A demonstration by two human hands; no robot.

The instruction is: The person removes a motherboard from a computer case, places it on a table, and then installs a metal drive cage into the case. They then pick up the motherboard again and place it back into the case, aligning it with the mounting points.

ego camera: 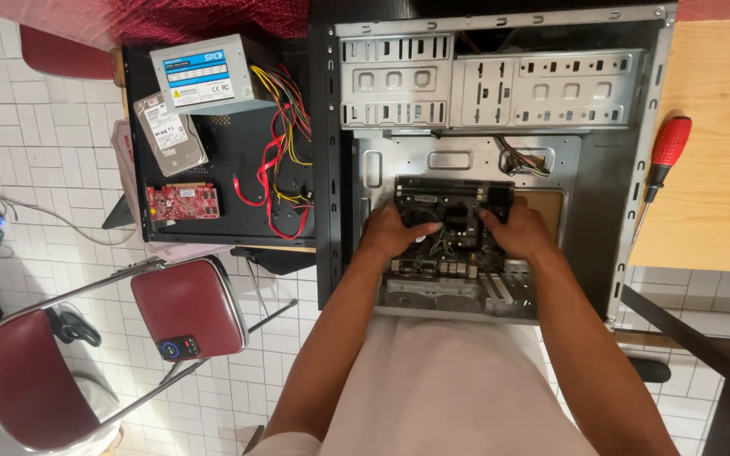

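A small dark motherboard [454, 221] sits inside an open metal computer case [500, 110] that lies on its side on a table. My left hand [394, 232] grips the board's left edge. My right hand [521, 230] grips its right edge. Both hands rest on the board, fingers curled over it. A bundle of thin wires [524, 160] hangs from the case wall just behind the board.
A black side panel [221, 160] left of the case carries a grey power supply [200, 76] with coloured cables, a hard drive [171, 135] and a red expansion card [183, 203]. A red-handled screwdriver [661, 165] lies on the wooden tabletop at right. A folding chair [187, 308] stands lower left.
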